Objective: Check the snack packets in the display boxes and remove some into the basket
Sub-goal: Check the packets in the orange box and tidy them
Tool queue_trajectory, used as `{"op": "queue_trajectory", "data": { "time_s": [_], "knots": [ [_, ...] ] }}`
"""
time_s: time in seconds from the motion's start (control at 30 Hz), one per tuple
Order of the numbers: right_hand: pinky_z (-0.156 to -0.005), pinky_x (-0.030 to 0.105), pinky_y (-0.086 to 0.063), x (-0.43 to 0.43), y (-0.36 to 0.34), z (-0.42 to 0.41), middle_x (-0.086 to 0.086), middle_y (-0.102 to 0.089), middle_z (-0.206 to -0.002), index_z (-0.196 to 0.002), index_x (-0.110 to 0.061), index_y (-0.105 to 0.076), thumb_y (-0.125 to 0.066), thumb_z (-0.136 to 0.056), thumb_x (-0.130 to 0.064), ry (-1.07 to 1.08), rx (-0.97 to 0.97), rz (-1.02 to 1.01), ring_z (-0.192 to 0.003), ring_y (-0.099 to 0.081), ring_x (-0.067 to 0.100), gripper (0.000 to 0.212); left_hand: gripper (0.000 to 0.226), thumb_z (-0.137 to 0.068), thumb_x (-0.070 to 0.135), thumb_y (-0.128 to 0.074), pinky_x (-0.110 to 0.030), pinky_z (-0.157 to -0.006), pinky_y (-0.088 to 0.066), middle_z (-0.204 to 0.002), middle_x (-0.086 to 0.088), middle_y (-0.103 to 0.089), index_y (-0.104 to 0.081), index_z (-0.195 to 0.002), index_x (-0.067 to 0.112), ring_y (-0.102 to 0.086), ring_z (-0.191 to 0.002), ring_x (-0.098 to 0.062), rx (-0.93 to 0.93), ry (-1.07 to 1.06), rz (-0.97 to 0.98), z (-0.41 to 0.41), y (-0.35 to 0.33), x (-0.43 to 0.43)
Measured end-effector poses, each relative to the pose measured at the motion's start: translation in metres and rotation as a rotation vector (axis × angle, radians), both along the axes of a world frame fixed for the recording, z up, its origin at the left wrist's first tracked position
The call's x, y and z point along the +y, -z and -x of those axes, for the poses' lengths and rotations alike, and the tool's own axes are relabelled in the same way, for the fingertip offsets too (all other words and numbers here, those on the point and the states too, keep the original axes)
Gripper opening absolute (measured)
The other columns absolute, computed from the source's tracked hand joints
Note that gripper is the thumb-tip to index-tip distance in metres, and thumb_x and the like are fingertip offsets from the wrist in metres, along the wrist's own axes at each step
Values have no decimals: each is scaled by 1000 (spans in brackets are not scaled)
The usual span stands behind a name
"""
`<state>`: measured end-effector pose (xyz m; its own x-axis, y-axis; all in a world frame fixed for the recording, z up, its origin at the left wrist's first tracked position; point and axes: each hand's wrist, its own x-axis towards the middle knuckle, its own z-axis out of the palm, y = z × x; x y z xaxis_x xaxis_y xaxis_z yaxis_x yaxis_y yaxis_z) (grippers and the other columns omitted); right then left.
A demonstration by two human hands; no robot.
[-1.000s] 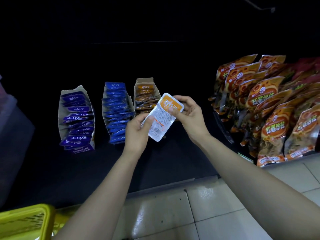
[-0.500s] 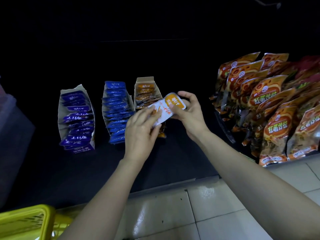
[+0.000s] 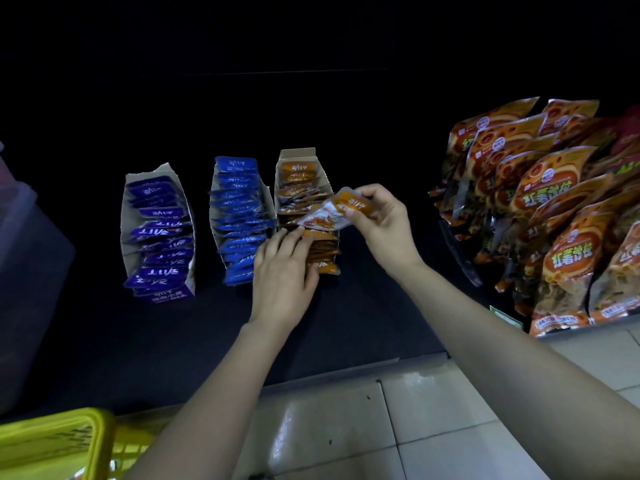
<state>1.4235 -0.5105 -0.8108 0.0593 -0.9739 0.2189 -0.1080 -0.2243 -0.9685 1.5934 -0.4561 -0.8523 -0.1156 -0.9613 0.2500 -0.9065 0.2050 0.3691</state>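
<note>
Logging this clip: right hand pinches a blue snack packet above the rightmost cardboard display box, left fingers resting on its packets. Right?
No: the head view shows the right hand pinching an orange snack packet above the cardboard display box, left hand on its packets.

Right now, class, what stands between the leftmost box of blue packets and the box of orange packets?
In the head view, a second box of blue packets stands between them.
</note>
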Motion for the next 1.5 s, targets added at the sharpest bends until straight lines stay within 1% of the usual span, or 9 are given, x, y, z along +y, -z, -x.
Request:
{"op": "queue_trajectory", "data": {
  "time_s": [0.23,0.4,0.57,0.77,1.0,1.13,1.2,1.37,1.5],
  "knots": [
    [-81,29,-55,-6,14,-5,2,-67,-101,-112,-13,-60,-56,-98,-7,-31,121,-3,-96,-66,15,16,47,-94,24,-59,-44,-112,-27,-146,-4,-48,-52,-140,15,-38,-137,-28,12,9,-10,-4,2,-1],
    [-81,29,-55,-9,10,-4,6,-65,-101,-110,-12,-58,-56,-98,-5,-64,46,3,-94,-65,14,15,47,-93,23,-60,-45,-111,-31,-144,-3,-51,-53,-138,15,-40,-134,-27,24,7,0,-4,4,-3],
    [-84,34,-56,-16,29,-9,7,-69,-104,-111,-7,-63,-58,-96,-6,-63,177,-37,-96,-68,18,15,45,-92,22,-61,-45,-110,-31,-143,-2,-52,-55,-136,16,-41,-134,-27,29,5,12,-6,5,-4],
    [-83,25,-54,-19,34,-9,2,-71,-102,-105,-13,-68,-62,-94,-8,20,186,-69,-96,-68,11,13,46,-93,22,-59,-42,-111,-29,-144,0,-50,-53,-138,18,-39,-134,-25,33,17,2,-8,5,-5],
    [-88,36,-56,-15,44,-6,5,-70,-104,-101,-19,-72,-65,-93,-14,1,184,-61,-100,-67,15,11,46,-93,20,-59,-42,-112,-27,-144,0,-50,-53,-138,18,-39,-135,-24,54,28,20,-8,6,-6],
    [-85,19,-51,-12,46,-14,0,-64,-102,-103,-20,-74,-68,-91,-12,16,316,3,-96,-60,-2,16,44,-93,20,-59,-40,-111,-27,-143,0,-51,-55,-136,18,-40,-134,-24,53,28,18,-9,6,-6],
    [-82,15,-50,-9,46,-15,0,-63,-102,-105,-14,-74,-68,-91,-13,44,339,85,-94,-60,-2,15,44,-92,19,-59,-41,-110,-28,-142,0,-52,-55,-136,18,-41,-133,-24,51,37,24,-10,6,-6],
    [-79,30,-56,-8,53,-12,1,-64,-95,-93,-14,-72,-70,-90,-15,80,315,103,-90,-64,10,4,50,-90,15,-61,-39,-110,-28,-143,-3,-49,-51,-139,16,-43,-131,-24,95,24,65,-9,7,-6],
    [-81,29,-55,-16,55,-21,0,-66,-94,-92,-13,-75,-73,-86,-12,71,359,79,-90,-64,8,6,62,-92,16,-57,-39,-115,-22,-156,-1,-33,-36,-150,18,-32,-140,-21,103,69,78,-7,5,-8]
  ]
}}
